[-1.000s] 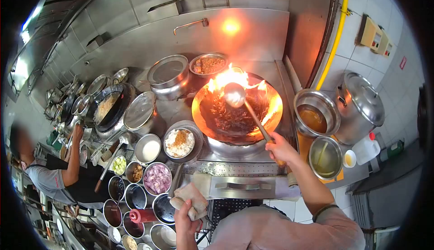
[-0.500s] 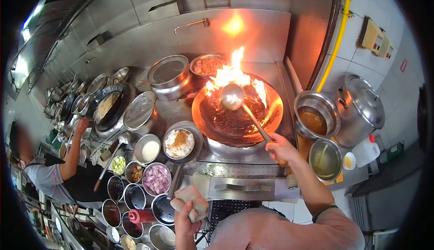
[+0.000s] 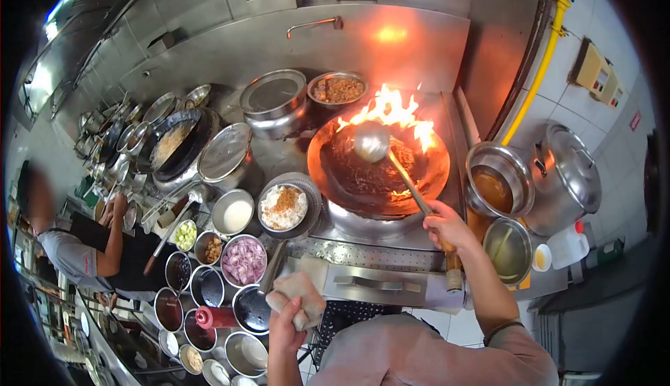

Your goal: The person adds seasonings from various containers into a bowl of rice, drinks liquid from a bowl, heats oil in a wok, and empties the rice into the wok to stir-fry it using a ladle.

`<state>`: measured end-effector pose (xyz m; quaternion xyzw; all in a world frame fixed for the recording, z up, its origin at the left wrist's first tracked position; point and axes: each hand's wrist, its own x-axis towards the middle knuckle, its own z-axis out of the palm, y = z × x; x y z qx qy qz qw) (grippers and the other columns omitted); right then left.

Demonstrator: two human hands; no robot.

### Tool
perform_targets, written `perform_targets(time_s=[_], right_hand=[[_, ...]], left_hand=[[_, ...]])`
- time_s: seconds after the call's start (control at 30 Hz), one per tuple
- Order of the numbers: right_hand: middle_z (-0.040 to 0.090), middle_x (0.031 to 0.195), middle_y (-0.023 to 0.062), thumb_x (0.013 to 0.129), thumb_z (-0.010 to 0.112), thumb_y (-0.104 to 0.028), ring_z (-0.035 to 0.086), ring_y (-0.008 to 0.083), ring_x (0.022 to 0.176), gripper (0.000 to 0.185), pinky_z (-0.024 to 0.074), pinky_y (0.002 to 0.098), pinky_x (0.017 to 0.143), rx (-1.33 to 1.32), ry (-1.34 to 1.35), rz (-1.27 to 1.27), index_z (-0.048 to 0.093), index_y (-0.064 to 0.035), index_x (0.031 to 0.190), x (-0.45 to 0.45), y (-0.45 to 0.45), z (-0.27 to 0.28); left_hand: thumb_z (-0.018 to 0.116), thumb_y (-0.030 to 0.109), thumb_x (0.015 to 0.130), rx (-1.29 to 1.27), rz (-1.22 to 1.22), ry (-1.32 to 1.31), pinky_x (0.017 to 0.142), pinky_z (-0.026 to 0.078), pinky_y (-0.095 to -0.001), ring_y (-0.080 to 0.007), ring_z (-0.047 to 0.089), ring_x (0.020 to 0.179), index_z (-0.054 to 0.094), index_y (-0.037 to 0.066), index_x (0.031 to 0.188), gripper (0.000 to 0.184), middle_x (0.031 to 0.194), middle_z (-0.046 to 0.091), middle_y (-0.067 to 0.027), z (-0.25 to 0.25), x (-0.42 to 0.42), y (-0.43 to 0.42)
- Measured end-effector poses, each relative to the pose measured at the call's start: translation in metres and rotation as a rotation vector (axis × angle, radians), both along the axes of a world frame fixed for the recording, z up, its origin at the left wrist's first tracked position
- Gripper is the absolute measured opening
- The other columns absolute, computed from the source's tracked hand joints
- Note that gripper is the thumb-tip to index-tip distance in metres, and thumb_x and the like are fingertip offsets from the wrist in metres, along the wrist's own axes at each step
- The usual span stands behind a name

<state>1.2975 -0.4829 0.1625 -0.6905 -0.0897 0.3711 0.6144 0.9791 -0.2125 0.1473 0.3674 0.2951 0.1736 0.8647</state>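
My right hand (image 3: 447, 227) is closed round the handle of a metal ladle (image 3: 372, 142), whose bowl is over the wok (image 3: 335, 183). Flames (image 3: 391, 110) rise along the wok's back edge, and dark food or liquid lies inside it. Near the counter's front edge, my left hand (image 3: 285, 324) grips a folded beige cloth (image 3: 300, 295). Just behind the cloth, a bowl of white food with brown powder (image 3: 283, 206) rests in a perforated strainer.
Left of the wok stand lidded pots (image 3: 225, 151), a bowl of chopped purple onion (image 3: 243, 260) and a red bottle (image 3: 215, 317). A co-worker (image 3: 77, 253) stands at far left. On the right are a bowl of brown liquid (image 3: 492, 187) and a large lidded pot (image 3: 569, 169).
The whole view has shifted, with the stove now lower and further right. The flames have spread toward the wok's right edge. The co-worker's hands have come together lower down.
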Motion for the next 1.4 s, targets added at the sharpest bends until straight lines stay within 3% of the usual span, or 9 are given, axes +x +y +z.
perform_targets(time_s=[0.13, 0.23, 0.33, 0.43, 0.6, 0.9, 1.17, 1.27, 1.4], right_hand=[[0.055, 0.122, 0.0374, 0.091, 0.050, -0.020, 0.051, 0.0519, 0.118, 0.064, 0.0420, 0.0514, 0.101, -0.761, -0.620, 0.171, 0.025, 0.0012, 0.145, -0.017, -0.012, 0.034], [0.064, 0.091, 0.0186, 0.089, 0.055, -0.014, 0.065, 0.0295, 0.066, 0.058, 0.0512, 0.0421, 0.057, -0.529, -0.737, 0.108, 0.035, -0.0026, 0.143, -0.018, -0.058, 0.008], [0.056, 0.079, 0.0038, 0.090, 0.057, -0.009, 0.049, 0.0090, 0.049, 0.047, 0.0366, 0.0264, 0.036, -0.080, 0.069, -0.041, 0.043, -0.0060, 0.135, -0.034, -0.051, 0.054], [0.057, 0.079, 0.0033, 0.091, 0.057, -0.009, 0.051, 0.0110, 0.050, 0.045, 0.0386, 0.0274, 0.037, 0.225, 0.290, -0.151, 0.044, -0.0067, 0.134, -0.006, -0.032, 0.014], [0.064, 0.102, 0.0270, 0.091, 0.052, -0.014, 0.067, 0.0331, 0.065, 0.059, 0.0530, 0.0449, 0.070, -0.705, -0.967, 0.143, 0.029, 0.0001, 0.143, 0.000, -0.029, -0.023], [0.059, 0.083, 0.0071, 0.090, 0.055, -0.007, 0.054, 0.0113, 0.052, 0.047, 0.0402, 0.0284, 0.038, 0.247, 0.339, -0.162, 0.042, -0.0047, 0.135, -0.015, -0.036, 0.019], [0.061, 0.082, 0.0107, 0.091, 0.055, -0.011, 0.058, 0.0171, 0.056, 0.060, 0.0482, 0.0337, 0.052, -0.618, -0.789, 0.095, 0.029, 0.0006, 0.144, -0.022, -0.057, -0.002], [0.061, 0.081, 0.0101, 0.089, 0.057, -0.009, 0.054, 0.0152, 0.052, 0.059, 0.0441, 0.0323, 0.046, -0.199, -0.055, -0.013, 0.034, -0.0010, 0.142, -0.039, -0.057, 0.034], [0.060, 0.082, 0.0082, 0.091, 0.054, -0.010, 0.055, 0.0161, 0.053, 0.049, 0.0442, 0.0309, 0.044, 0.158, 0.233, -0.190, 0.040, -0.0045, 0.137, -0.015, -0.033, 0.008]], left_hand=[[0.066, 0.013, 0.088, 0.038, 0.025, -0.001, 0.094, 0.050, -0.0409, -0.0254, 0.058, 0.114, 0.040, 0.002, 0.139, 0.058, 0.126, 0.056, -0.0121, 0.004, -0.007, -0.001], [0.066, 0.013, 0.088, 0.024, 0.081, 0.021, 0.093, 0.050, -0.0403, -0.0252, 0.059, 0.111, 0.041, 0.001, 0.138, 0.058, 0.125, 0.057, -0.0122, -0.005, -0.017, -0.002], [0.066, 0.013, 0.088, -0.004, 0.111, 0.035, 0.091, 0.051, -0.0402, -0.0255, 0.061, 0.107, 0.042, 0.001, 0.137, 0.056, 0.121, 0.059, -0.0120, -0.011, -0.016, -0.003], [0.066, 0.017, 0.088, 0.015, -0.009, 0.093, 0.095, 0.051, -0.0421, -0.0274, 0.061, 0.111, 0.040, -0.001, 0.139, 0.059, 0.126, 0.057, -0.0143, -0.015, -0.006, -0.002], [0.066, 0.016, 0.086, 0.141, -0.055, 0.027, 0.095, 0.050, -0.0421, -0.0274, 0.060, 0.113, 0.041, -0.001, 0.138, 0.060, 0.126, 0.057, -0.0143, 0.000, -0.002, -0.004], [0.065, 0.011, 0.087, 0.015, 0.025, 0.039, 0.094, 0.050, -0.0396, -0.0242, 0.059, 0.112, 0.042, 0.002, 0.138, 0.057, 0.124, 0.057, -0.0115, -0.007, -0.011, -0.004], [0.066, 0.013, 0.086, 0.104, 0.038, 0.053, 0.092, 0.051, -0.0394, -0.0249, 0.059, 0.111, 0.040, 0.002, 0.139, 0.061, 0.124, 0.056, -0.0124, 0.004, -0.017, -0.005], [0.065, 0.014, 0.086, 0.051, 0.061, 0.056, 0.091, 0.051, -0.0408, -0.0263, 0.059, 0.110, 0.039, 0.003, 0.140, 0.061, 0.124, 0.056, -0.0121, -0.007, -0.020, -0.003], [0.065, 0.016, 0.088, -0.014, 0.044, 0.044, 0.094, 0.050, -0.0432, -0.0271, 0.058, 0.113, 0.035, 0.005, 0.143, 0.064, 0.127, 0.054, -0.0116, -0.007, -0.006, -0.007]])
